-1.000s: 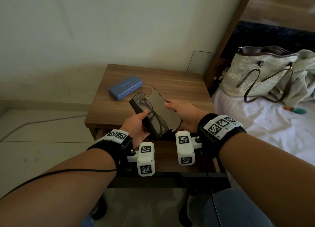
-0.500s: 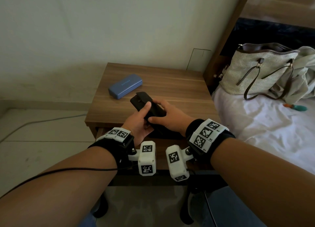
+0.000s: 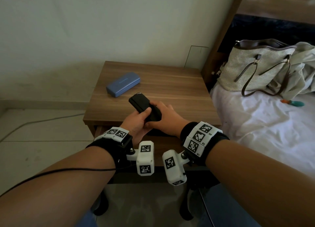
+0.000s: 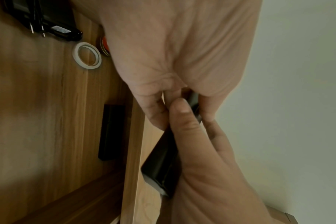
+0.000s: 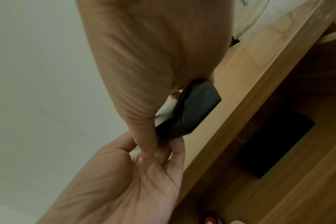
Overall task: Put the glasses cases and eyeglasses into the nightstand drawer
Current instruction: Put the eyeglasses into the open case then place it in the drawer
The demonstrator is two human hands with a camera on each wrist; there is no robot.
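Small codes R1, R2, R3 beside the square markers on the right wristband (image 3: 199, 138); embossed lettering on the blue case (image 3: 123, 84), beyond the held case, illegible.

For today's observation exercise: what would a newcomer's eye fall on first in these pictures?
First, the black glasses case, held by both the left hand and the right hand above the nightstand's front edge. Next, the blue glasses case lying on the nightstand's back left. Then the woven handbag on the bed at right.
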